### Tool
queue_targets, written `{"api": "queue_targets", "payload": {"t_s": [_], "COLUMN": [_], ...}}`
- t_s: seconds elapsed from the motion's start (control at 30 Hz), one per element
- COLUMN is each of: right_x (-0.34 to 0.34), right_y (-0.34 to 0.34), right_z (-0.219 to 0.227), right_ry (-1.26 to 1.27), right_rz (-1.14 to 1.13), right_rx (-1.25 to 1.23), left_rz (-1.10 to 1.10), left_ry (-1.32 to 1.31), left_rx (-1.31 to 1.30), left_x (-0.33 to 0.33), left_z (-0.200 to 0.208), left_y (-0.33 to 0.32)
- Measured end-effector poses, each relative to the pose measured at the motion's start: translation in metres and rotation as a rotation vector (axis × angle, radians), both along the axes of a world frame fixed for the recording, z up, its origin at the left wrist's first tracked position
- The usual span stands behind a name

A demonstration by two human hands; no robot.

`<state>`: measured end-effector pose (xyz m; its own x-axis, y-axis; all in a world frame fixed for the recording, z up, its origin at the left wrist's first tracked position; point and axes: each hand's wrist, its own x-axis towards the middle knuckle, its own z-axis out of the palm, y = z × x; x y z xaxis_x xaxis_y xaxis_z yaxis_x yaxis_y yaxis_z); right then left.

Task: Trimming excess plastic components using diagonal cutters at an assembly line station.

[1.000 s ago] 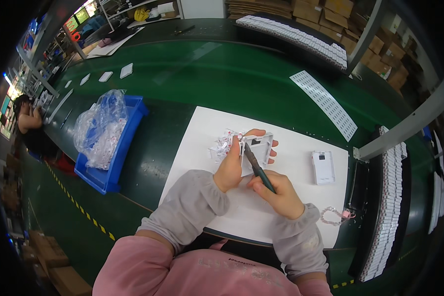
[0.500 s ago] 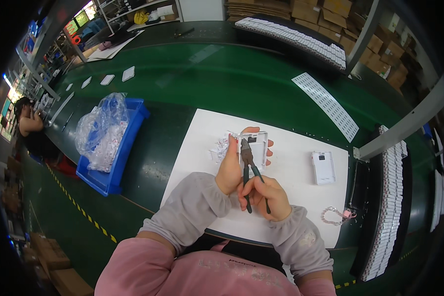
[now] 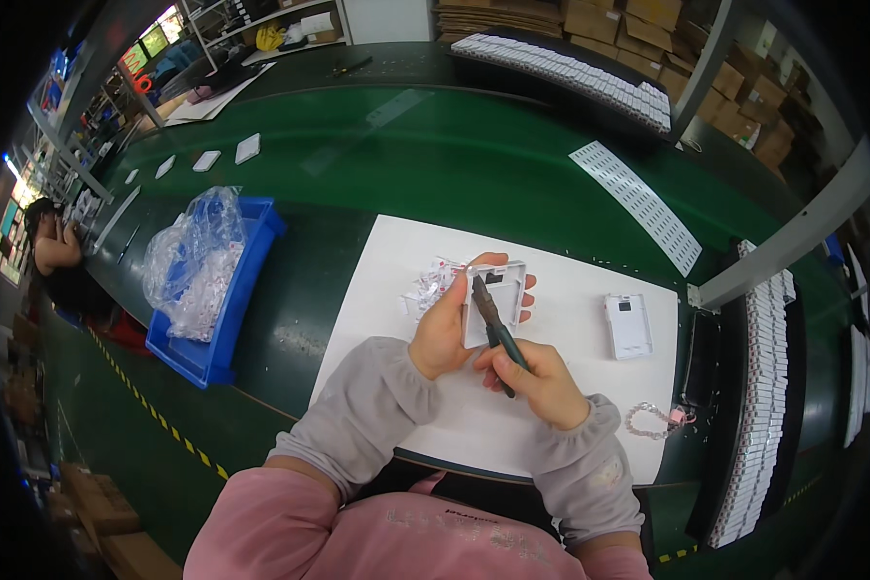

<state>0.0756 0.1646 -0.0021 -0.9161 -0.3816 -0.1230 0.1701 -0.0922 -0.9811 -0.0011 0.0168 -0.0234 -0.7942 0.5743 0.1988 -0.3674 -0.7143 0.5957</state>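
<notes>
My left hand (image 3: 439, 331) holds an open white plastic housing (image 3: 510, 302) tilted up, its fingers wrapped behind the far edge. In my right hand (image 3: 553, 385) is a pair of dark-handled cutting pliers (image 3: 489, 311), the handles squeezed together. Their jaws reach the inner left side of the housing near its top corner; whether they bite on plastic I cannot tell. A heap of small white packets or pieces (image 3: 421, 294) lies beside my left hand. On the white board (image 3: 541, 443) a second white housing (image 3: 630, 334) rests to the right.
A blue bin (image 3: 224, 333) with a clear plastic bag (image 3: 208, 227) stands at left. Rows of white parts (image 3: 766, 387) line the right side. A label sheet (image 3: 638, 208) lies near a metal post (image 3: 793, 249). A bead bracelet (image 3: 645, 420) sits front right. Another person (image 3: 58, 253) works far left.
The pliers' handles have come together from a spread position, and my right hand has closed around them. The housing stays in my left hand, nearly in place.
</notes>
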Motion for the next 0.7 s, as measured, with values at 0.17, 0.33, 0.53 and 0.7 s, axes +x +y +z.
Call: {"api": "queue_targets", "payload": {"t_s": [0.17, 0.33, 0.53, 0.7], "right_x": [-0.001, -0.004, -0.009, -0.008], "right_y": [-0.001, 0.006, -0.003, -0.007], "right_z": [-0.002, 0.006, 0.001, 0.004], "right_ry": [0.156, 0.405, 0.669, 0.782], "right_rz": [-0.103, -0.341, -0.658, -0.752], "right_rx": [0.129, 0.42, 0.36, 0.397], "left_rz": [0.058, 0.216, 0.051, 0.0], "left_ry": [-0.01, -0.028, 0.064, 0.069], "left_rx": [-0.029, -0.323, -0.499, -0.463], "left_x": [-0.001, -0.01, 0.001, -0.001], "left_z": [0.003, 0.007, 0.002, -0.004], "left_y": [-0.002, -0.01, -0.003, -0.003]}}
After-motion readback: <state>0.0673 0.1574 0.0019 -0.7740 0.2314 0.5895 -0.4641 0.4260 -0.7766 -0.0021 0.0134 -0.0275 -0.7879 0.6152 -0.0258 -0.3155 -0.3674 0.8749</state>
